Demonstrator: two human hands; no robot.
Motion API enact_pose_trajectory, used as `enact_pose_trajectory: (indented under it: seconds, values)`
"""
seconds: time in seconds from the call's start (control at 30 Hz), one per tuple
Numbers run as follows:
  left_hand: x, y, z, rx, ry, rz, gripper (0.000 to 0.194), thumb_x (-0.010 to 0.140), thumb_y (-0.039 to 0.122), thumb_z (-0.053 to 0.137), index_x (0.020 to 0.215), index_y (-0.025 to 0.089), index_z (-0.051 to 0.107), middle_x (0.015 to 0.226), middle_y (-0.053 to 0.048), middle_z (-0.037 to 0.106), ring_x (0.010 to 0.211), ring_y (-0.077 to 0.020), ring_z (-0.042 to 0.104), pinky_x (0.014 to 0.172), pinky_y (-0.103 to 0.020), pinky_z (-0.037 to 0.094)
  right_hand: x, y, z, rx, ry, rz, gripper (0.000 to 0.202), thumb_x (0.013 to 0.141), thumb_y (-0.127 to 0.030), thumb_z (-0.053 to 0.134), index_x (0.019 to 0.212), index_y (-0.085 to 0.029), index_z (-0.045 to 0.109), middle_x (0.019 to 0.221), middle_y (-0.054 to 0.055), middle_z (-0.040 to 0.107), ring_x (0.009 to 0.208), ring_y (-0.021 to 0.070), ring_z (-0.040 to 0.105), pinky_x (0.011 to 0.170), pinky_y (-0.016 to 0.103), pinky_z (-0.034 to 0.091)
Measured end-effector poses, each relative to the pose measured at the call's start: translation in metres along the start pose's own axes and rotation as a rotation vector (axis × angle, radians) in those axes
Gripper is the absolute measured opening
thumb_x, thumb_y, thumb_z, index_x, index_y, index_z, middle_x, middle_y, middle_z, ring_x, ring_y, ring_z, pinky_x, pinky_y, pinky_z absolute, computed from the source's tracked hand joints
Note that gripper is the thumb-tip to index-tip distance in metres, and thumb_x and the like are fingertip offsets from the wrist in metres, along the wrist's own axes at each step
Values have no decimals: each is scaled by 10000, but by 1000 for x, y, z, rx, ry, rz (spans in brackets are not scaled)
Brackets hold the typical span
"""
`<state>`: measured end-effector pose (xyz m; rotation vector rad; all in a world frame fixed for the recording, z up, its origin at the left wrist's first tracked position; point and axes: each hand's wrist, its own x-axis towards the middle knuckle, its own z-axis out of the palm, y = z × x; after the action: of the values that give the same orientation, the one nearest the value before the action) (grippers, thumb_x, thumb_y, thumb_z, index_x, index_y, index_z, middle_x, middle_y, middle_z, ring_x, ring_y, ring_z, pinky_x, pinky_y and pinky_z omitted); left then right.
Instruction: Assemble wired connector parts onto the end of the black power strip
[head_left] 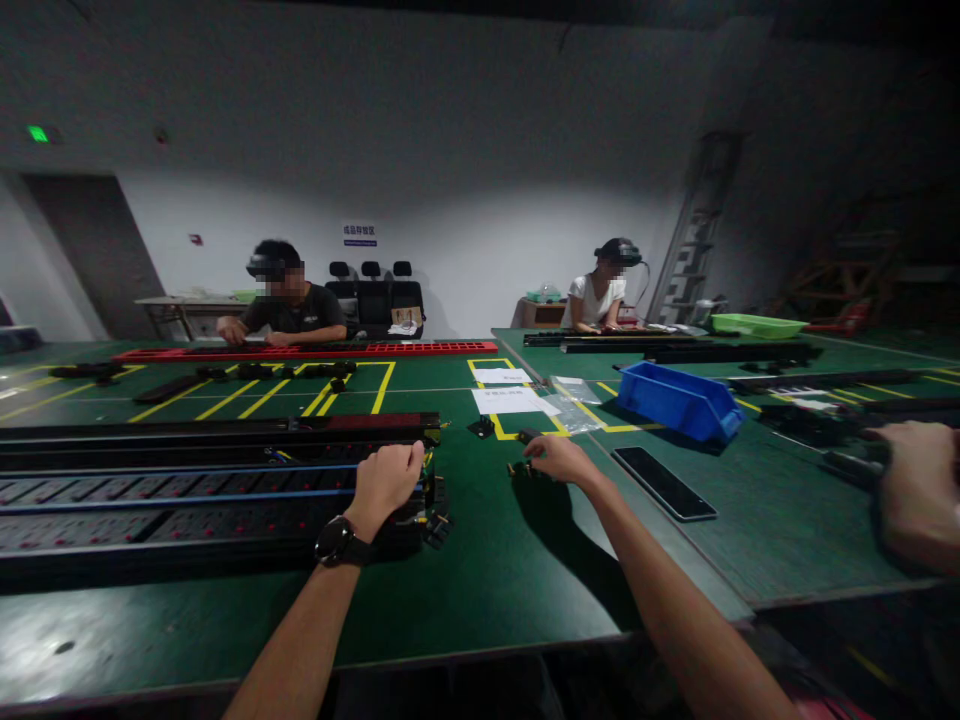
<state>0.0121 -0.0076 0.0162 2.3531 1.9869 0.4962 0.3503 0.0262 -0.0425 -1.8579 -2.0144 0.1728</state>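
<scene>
Main risk: the small dark parts [517,469] are loose on the green surface [480,590], just right of the near end of the long rails [187,525]. A sloppy pinch or a sleeveless forearm sweep could knock one away, and dark bits would be hard to spot in the right hand's shadow. Second risk: the connectors and wires [437,525] stick out of that same rail end, so a finger or the watch [334,541] strap could snag and strain a lead. Left hand [384,485] is over the rail end, fingers curled down and mostly hidden; looks like contact, can't tell if it grips anything. Right hand [561,460] is off the rail end to the right, fingers bent partway with tips at the small parts; can't confirm a pinch. Another loose black piece [481,428] is beyond those, also right of the rails, near the papers [514,401]. Phone [664,483] lies flat farther right of the rails, blue bin [679,402] behind it; a wide right elbow could bump the phone.
</scene>
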Motion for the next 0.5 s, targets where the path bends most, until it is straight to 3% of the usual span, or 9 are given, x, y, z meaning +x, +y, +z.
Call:
enact_pose_trajectory:
  seconds: [0.07, 0.23, 0.37, 0.5]
  values:
    - [-1, 2, -1, 8, -8, -4, 653, 1041, 519, 214, 859, 191, 749, 943, -131, 782, 896, -279, 746, 783, -335, 501, -1, -4, -3, -64, -106, 3, 323, 765, -173, 688, 1049, -283, 795, 1039, 26, 784, 965, 218, 713, 717, 249, 470]
    - [-2, 4, -4, 19, -8, -3, 659, 1040, 515, 211, 845, 190, 750, 932, -132, 783, 902, -287, 749, 786, -340, 504, -7, -13, -10, -131, -153, -35, 252, 807, -185, 664, 997, -286, 793, 1016, 32, 780, 962, 239, 713, 760, 288, 471]
    - [-1, 3, -1, 21, -1, 2, 667, 1039, 518, 204, 836, 190, 749, 935, -131, 783, 905, -290, 748, 780, -341, 504, -6, -13, -8, -122, -78, -93, 198, 849, -192, 629, 948, -251, 790, 1021, 62, 775, 957, 245, 711, 782, 298, 467]
    - [1, 1, 0, 7, -4, 5, 673, 1036, 523, 199, 833, 193, 749, 925, -127, 782, 910, -294, 746, 781, -348, 506, 1, -10, 0, 96, 52, -131, 211, 881, -190, 576, 984, -215, 758, 997, 63, 775, 906, 218, 711, 757, 280, 476]
